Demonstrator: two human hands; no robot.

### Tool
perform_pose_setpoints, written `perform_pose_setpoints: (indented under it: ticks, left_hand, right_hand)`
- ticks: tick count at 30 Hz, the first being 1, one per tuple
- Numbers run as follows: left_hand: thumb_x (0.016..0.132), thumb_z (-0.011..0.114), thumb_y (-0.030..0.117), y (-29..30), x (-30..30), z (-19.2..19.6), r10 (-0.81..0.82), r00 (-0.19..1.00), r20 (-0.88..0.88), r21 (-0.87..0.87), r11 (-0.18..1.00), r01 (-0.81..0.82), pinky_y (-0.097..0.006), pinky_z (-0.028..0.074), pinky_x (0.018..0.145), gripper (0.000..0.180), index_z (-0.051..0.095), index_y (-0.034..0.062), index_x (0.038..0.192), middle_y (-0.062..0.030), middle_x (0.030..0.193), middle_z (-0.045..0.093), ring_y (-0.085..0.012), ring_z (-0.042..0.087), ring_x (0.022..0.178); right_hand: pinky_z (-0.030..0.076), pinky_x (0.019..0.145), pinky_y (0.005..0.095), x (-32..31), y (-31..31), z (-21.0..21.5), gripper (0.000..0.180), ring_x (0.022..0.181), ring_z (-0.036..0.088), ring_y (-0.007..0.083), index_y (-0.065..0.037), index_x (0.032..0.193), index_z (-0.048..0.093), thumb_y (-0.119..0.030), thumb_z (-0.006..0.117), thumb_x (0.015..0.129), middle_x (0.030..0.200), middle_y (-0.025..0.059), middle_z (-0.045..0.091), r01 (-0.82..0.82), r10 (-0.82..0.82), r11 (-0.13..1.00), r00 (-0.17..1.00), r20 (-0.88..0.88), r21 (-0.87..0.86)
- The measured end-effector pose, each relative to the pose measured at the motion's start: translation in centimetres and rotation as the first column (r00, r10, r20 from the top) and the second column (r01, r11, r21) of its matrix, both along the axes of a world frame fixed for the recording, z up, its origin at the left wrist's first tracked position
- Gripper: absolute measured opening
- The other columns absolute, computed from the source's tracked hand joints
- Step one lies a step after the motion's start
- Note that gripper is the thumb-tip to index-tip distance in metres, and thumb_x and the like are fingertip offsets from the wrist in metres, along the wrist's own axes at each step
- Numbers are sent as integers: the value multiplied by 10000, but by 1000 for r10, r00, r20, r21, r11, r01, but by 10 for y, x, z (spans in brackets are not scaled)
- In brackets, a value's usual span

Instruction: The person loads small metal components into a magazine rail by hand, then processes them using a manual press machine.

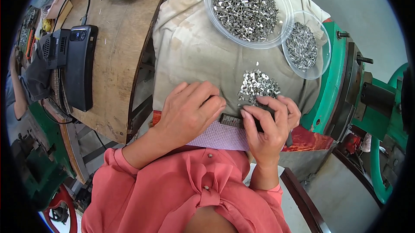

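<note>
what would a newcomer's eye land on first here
Probably the large, round, clear plastic tub of small grey metal pieces, near the top on the beige cloth. Then perhaps the loose pile of shiny silver metal flakes below it, by the person's bare right hand.

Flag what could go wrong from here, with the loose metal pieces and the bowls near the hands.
The loose pile of metal pieces lies right by the right hand; a stray brush might scatter it over the cloth. The small clear bowl stands near the cloth's edge, beside the green frame, so a knock could spill its metal bits.
</note>
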State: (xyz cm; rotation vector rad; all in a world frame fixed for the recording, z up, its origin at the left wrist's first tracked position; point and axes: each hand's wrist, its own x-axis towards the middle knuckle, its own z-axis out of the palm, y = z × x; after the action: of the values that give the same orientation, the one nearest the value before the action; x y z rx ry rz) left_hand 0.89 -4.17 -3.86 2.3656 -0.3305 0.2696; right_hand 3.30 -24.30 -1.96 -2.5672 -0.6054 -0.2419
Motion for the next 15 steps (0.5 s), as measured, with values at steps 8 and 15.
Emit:
perform_pose_setpoints:
  ticks: [8, 15]
  left_hand:
    - [714, 798, 85, -2, -17, 0, -43, 999, -8, -129, 991, 42, -353, 423, 627, 210, 668, 66, 878, -49, 882, 583, -229, 568, 731]
    - [768, 760, 122, -9, -17, 2, -86, 996, -31, -99, 992, 83, -346, 427, 690, 154, 657, 70, 871, -28, 912, 572, -208, 568, 814]
  right_hand:
    - [283, 1001, 429, 7, 9, 2, 154, 1130, 511, 280, -169, 798, 744, -178, 844, 682, 1025, -49, 644, -9, 8, 998, 1000, -20, -63]
    - [277, 1007, 417, 4, 2, 1, 191, 1137, 509, 281, -175, 823, 761, -134, 829, 649, 1022, -54, 661, -21, 20, 999, 999, -35, -32]
